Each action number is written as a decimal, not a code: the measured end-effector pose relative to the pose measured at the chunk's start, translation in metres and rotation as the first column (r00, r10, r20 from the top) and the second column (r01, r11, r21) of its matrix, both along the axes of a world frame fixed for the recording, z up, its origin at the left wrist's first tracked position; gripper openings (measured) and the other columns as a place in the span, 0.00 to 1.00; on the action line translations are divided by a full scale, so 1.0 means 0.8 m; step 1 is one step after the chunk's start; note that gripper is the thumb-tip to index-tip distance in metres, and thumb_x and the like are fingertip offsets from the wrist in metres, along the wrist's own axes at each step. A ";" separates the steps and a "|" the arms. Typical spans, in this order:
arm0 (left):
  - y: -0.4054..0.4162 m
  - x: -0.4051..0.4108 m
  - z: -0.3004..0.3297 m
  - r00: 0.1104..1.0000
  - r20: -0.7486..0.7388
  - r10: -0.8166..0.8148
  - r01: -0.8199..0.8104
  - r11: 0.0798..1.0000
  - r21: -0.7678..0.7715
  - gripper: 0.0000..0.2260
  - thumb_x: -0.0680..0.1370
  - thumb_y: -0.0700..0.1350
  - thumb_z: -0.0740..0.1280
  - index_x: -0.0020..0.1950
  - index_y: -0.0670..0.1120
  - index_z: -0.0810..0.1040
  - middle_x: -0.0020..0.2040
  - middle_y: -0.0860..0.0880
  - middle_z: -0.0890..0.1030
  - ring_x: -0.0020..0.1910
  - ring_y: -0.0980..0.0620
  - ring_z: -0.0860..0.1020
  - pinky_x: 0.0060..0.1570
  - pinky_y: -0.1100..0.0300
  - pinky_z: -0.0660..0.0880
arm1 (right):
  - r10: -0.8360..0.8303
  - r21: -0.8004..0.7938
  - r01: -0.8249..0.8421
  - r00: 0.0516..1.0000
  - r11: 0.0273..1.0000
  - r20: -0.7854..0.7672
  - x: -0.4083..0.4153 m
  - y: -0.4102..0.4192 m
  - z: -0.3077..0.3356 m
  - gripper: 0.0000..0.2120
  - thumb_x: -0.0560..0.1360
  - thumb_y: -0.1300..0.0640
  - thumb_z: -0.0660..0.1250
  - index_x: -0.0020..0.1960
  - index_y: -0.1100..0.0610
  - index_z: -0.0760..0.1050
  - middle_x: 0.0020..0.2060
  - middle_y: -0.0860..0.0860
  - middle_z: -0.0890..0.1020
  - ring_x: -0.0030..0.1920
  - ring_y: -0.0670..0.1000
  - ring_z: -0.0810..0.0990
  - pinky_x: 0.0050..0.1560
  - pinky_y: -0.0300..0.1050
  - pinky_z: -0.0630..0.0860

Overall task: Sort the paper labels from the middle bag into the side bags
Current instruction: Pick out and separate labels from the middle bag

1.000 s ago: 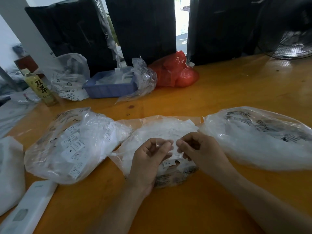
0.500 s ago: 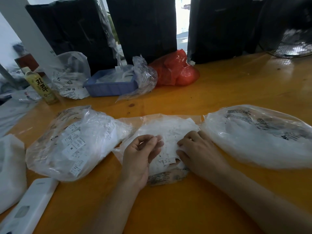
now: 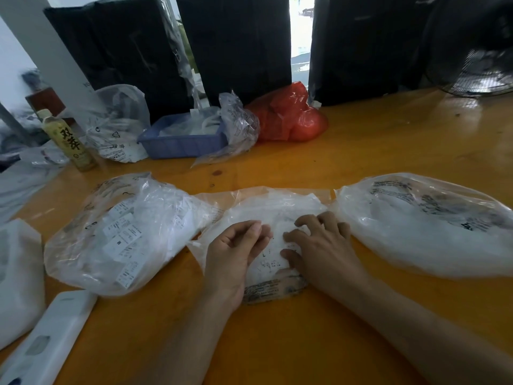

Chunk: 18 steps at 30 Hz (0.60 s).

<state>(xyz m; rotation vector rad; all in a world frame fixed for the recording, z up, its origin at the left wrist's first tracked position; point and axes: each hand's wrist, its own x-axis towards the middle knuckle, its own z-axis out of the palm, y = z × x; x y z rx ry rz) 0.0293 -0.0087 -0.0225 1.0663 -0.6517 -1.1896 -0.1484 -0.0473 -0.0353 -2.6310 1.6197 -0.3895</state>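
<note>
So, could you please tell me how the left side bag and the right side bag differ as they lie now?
Printed labels show plainly through the left side bag; the right side bag shows only a hazy white mass. The left side bag looks crumpled and creased, while the right side bag lies smoother and longer. Dark print runs along the top of the right side bag; the left side bag has little. Both are clear plastic, lying on the orange table.

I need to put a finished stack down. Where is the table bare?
Bare wood lies in front of the middle bag, between the two forearms, and behind the right bag toward the fan. The left side is crowded: left bag, tea bottle, blue basket.
</note>
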 end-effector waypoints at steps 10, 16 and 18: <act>-0.001 0.004 -0.001 1.000 -0.010 0.018 -0.017 0.999 0.031 0.07 0.80 0.39 0.72 0.56 0.38 0.84 0.52 0.38 0.88 0.53 0.43 0.88 0.47 0.60 0.84 | 0.063 -0.089 -0.052 0.989 0.995 0.134 -0.003 0.002 -0.001 0.16 0.77 0.38 0.66 0.59 0.45 0.79 0.56 0.44 0.80 0.59 0.52 0.72 0.62 0.52 0.69; -0.002 0.006 -0.002 0.999 -0.050 0.005 -0.004 1.000 0.012 0.14 0.74 0.43 0.75 0.56 0.38 0.84 0.52 0.37 0.88 0.53 0.42 0.88 0.47 0.60 0.84 | 0.079 -0.094 -0.067 0.989 0.993 0.125 -0.003 0.005 0.002 0.11 0.79 0.42 0.67 0.54 0.44 0.84 0.48 0.45 0.78 0.52 0.50 0.71 0.56 0.52 0.70; -0.002 0.007 -0.003 0.996 -0.085 0.006 -0.005 1.000 0.007 0.15 0.72 0.43 0.75 0.56 0.38 0.84 0.52 0.36 0.88 0.53 0.42 0.88 0.47 0.61 0.84 | 0.052 -0.036 -0.043 0.948 0.998 0.313 -0.003 0.007 0.006 0.06 0.79 0.47 0.69 0.49 0.46 0.84 0.42 0.42 0.79 0.45 0.43 0.72 0.51 0.46 0.70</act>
